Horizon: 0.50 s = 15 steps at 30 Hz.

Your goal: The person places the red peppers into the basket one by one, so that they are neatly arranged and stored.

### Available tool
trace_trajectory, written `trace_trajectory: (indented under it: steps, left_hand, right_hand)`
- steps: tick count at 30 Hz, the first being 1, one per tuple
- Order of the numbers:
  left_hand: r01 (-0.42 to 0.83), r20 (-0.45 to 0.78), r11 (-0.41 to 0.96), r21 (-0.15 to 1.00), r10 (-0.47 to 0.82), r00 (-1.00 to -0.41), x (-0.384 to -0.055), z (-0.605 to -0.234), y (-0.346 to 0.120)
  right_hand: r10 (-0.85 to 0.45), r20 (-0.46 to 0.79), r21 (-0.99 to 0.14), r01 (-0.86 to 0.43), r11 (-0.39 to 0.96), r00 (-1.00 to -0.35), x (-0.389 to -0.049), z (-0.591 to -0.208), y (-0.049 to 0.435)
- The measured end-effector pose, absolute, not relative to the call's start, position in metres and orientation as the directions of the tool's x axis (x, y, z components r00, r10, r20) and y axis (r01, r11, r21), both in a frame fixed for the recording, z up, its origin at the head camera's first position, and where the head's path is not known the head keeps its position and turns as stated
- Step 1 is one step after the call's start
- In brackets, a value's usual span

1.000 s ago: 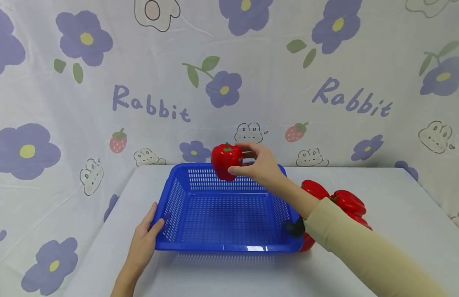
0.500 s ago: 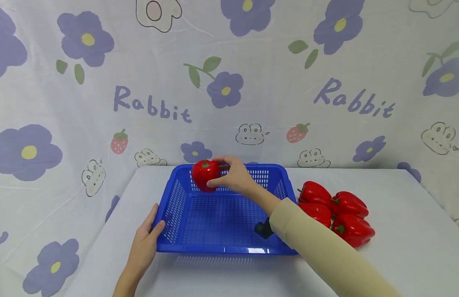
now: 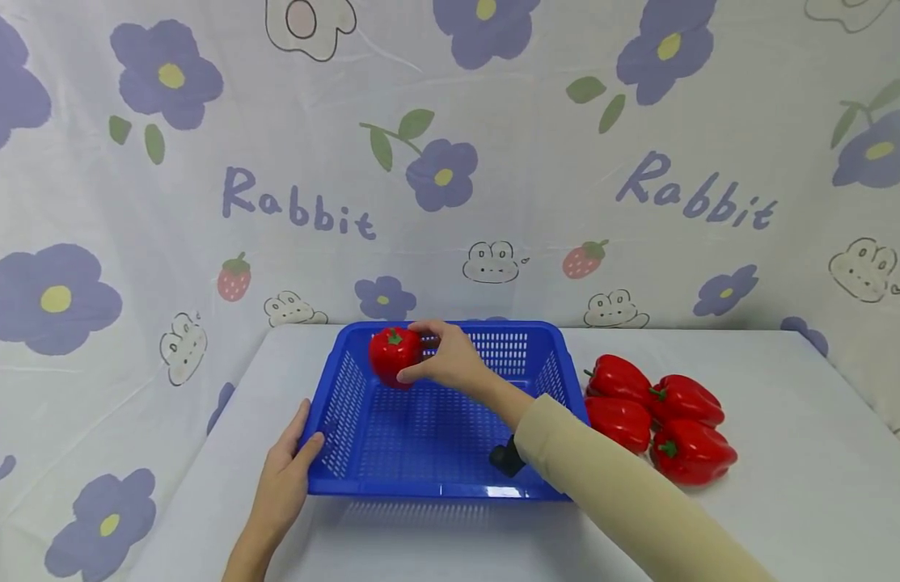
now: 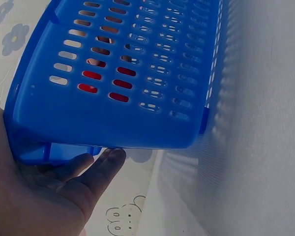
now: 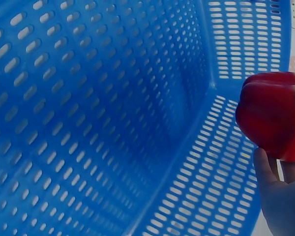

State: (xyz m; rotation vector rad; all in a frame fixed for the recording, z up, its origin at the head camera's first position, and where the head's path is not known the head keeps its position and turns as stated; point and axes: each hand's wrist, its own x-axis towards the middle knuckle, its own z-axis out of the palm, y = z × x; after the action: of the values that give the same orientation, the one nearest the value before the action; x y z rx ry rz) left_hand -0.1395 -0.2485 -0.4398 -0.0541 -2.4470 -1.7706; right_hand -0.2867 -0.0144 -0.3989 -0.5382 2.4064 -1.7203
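My right hand (image 3: 450, 360) grips a red bell pepper (image 3: 393, 352) with a green stem, thumb in front and fingers behind. The pepper is upright, inside the back left corner of a blue plastic basket (image 3: 391, 488) in the head view. The right wrist view shows the pepper (image 5: 268, 115) against the slotted walls, my fingers on its side. My left hand (image 3: 284, 465) holds the basket's left rim, thumb on top. Its fingers lie along the outside of the wall (image 4: 113, 123) in the left wrist view, where red shows through the slots.
Several red bell peppers (image 3: 693, 453) lie grouped on the white table (image 3: 799, 420), right of the basket. A small black device (image 3: 504, 459) sits under the right sleeve, over the basket. Behind the table hangs a flowered cloth (image 3: 537, 145).
My right hand has carried the pepper left and down, from above the back rim into the basket's back left corner. The peppers on the right came into fuller view. My left hand stays on the rim.
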Motion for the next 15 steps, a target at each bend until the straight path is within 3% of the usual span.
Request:
trace_trajectory:
  steps: [15]
  left_hand:
    - [0.096, 0.113, 0.299, 0.949, -0.039, -0.993, -0.138, -0.438, -0.249]
  right_hand:
    - [-0.341, 0.049, -0.942, -0.157, 0.297, -0.939, -0.292, -0.421, -0.035]
